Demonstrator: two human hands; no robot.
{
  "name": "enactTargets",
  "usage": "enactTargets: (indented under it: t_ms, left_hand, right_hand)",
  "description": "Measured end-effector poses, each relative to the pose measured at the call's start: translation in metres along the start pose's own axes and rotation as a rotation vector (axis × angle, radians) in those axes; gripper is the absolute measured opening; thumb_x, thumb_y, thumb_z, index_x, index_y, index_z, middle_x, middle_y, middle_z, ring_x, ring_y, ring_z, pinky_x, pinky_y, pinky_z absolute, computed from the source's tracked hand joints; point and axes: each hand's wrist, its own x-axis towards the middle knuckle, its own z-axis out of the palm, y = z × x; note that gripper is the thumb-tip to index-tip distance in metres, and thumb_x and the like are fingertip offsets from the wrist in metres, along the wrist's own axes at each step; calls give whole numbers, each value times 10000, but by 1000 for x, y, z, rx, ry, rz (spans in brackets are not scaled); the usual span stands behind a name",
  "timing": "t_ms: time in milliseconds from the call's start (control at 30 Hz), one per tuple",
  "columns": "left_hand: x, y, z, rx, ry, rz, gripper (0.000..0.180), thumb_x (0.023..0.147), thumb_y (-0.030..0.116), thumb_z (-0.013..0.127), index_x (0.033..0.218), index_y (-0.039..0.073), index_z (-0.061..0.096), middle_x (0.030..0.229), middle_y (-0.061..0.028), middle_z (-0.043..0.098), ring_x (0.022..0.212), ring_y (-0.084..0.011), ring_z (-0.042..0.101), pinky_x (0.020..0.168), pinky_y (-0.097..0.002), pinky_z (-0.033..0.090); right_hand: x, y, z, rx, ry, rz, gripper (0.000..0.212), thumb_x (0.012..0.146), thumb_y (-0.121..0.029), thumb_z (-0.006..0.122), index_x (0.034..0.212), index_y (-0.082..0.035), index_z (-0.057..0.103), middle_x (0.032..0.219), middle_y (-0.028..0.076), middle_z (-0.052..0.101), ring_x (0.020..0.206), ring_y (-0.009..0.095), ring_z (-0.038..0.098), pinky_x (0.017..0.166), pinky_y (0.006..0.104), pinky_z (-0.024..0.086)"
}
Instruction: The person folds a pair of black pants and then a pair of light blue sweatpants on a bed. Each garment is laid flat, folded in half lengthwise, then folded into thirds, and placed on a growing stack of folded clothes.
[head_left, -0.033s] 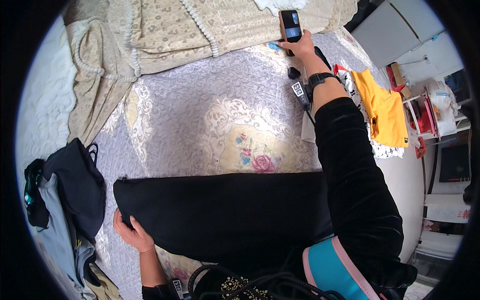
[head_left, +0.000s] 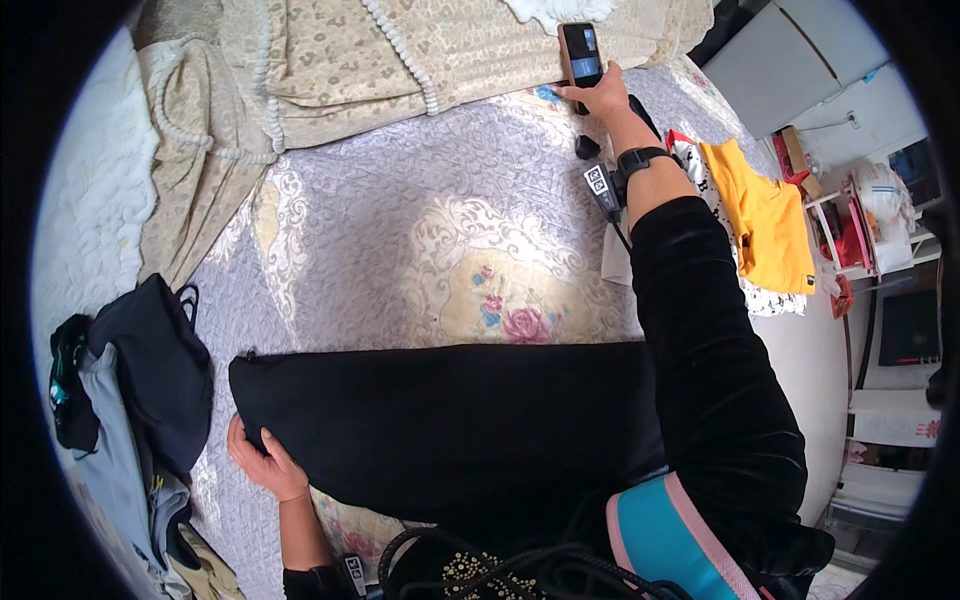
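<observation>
Here, we have our left hand (head_left: 266,458) at the near left edge of a long black garment (head_left: 450,420), which lies flat across the near part of the flowered bedspread (head_left: 350,230). The thumb sits by the cloth's edge and the fingers curve beside it; we cannot tell whether they pinch the fabric. Our right hand (head_left: 604,95) reaches to the far side, touching the lower end of a phone (head_left: 582,55) with a lit screen (its far end is over the patterned blanket (head_left: 340,80)). The thumb crosses the phone and a finger runs along its right side, but we cannot tell how firmly they grip. A small black object (head_left: 587,147) lies just nearer. Right of our arm lies a yellow top (head_left: 765,215); a dark garment (head_left: 155,365) lies at far left.
</observation>
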Motion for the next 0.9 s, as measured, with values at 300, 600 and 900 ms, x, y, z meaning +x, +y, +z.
enactTargets:
  t_ms: [300,600,900]
  left_hand:
    - [3,-5,6,88,41,48,375,921,202,584,1229,-11,560,1211,-205,582,1136,-402,524,1009,-491,394]
    - [25,-9,-15,80,-148,-24,393,870,283,694,1126,-11,642,1185,-212,616,1111,-387,569,980,-454,446]
    - [49,-31,-27,-333,-549,-600,415,731,210,812,1027,-37,659,895,-118,698,765,-213,656,711,-354,507]
  right_hand:
    - [-96,-54,-103,219,-334,-160,1080,661,-468,861,1435,67,331,1263,250,592,1147,329,608,964,361,483]
    - [-296,37,-253,266,-652,45,868,758,-391,827,1396,53,440,1237,236,585,1113,269,593,951,353,481]
    - [-400,123,-261,690,-604,876,754,730,-480,827,1306,-88,539,1294,118,551,1199,341,487,958,549,401]
